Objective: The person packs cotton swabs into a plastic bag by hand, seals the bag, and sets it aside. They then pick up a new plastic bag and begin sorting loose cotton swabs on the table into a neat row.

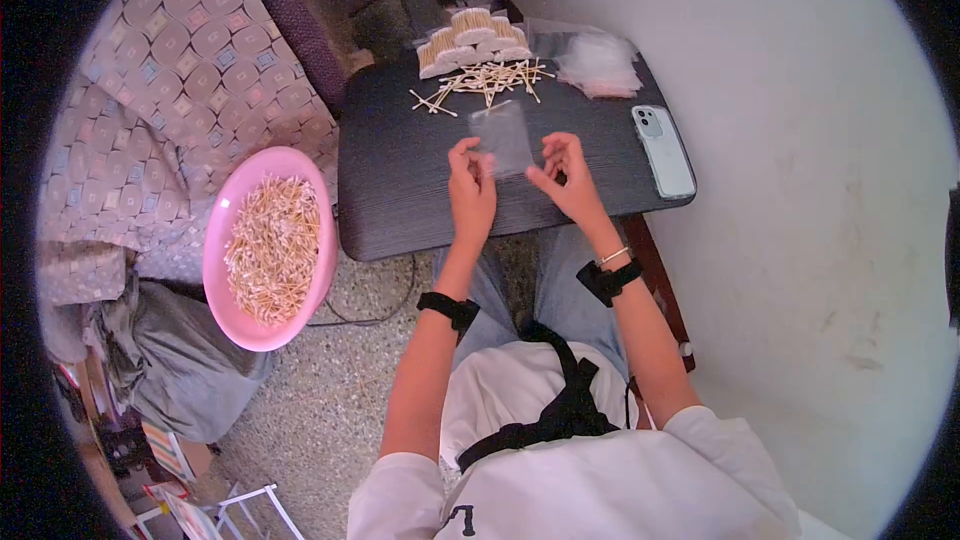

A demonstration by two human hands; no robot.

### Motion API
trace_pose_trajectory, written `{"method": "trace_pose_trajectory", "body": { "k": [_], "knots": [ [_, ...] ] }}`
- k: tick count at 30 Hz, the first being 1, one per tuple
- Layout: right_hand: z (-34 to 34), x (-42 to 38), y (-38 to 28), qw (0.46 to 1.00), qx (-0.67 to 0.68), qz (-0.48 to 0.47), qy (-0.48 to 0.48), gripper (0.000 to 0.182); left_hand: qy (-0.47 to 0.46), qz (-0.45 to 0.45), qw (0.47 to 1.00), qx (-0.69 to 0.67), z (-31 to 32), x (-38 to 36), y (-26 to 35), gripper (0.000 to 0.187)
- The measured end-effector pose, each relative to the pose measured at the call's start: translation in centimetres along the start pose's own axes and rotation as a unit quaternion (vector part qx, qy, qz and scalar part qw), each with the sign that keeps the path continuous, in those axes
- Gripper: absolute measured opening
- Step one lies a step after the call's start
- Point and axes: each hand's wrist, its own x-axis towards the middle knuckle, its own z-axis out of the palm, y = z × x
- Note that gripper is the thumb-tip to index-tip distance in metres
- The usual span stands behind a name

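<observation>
A clear plastic bag [503,135] is held up over the dark table by my left hand [471,180], whose fingers pinch its left edge. My right hand [568,175] is just right of the bag, thumb and fingers apart, with nothing between them. Beyond the bag lies a loose pile of cotton swabs [490,83]. Behind that pile, packed bundles of swabs [472,40] are stacked up. A heap of clear plastic bags [600,65] rests at the back right of the table.
A white phone [665,152] lies at the right edge of the black table [390,180]. Left of the table stands a pink basin [217,270] full of loose swabs. A pale wall [800,190] rises close on the right. Patterned cloth [210,50] covers the far left.
</observation>
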Motion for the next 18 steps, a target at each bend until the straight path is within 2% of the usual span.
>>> {"method": "trace_pose_trajectory", "body": {
  "k": [2, 6, 9, 12, 18],
  "knots": [
    [-0.2, 0.4, 1.9, 0.991, 0.108, 0.051, 0.064, 0.040, -0.009, -0.018, 0.998, -0.064, -0.1, 0.1, -0.1, 0.033],
    [-0.9, 1.1, 2.1, 0.972, 0.161, 0.110, 0.132, 0.038, -0.043, -0.044, 0.992, -0.106, -0.4, 0.2, 0.6, 0.034],
    [-1.5, 1.1, 1.8, 0.959, 0.227, 0.149, 0.085, 0.031, -0.056, -0.051, 0.991, -0.112, -0.5, 0.2, 0.7, 0.032],
    [-1.5, 0.8, 1.8, 0.975, 0.180, 0.110, 0.073, 0.026, -0.039, -0.063, 0.990, -0.120, -0.5, 0.1, 0.5, 0.027],
    [-1.3, 0.7, 1.8, 0.978, 0.165, 0.097, 0.079, 0.021, 0.000, -0.076, 0.991, -0.107, -0.6, 0.1, 0.2, 0.019]
  ]
}}
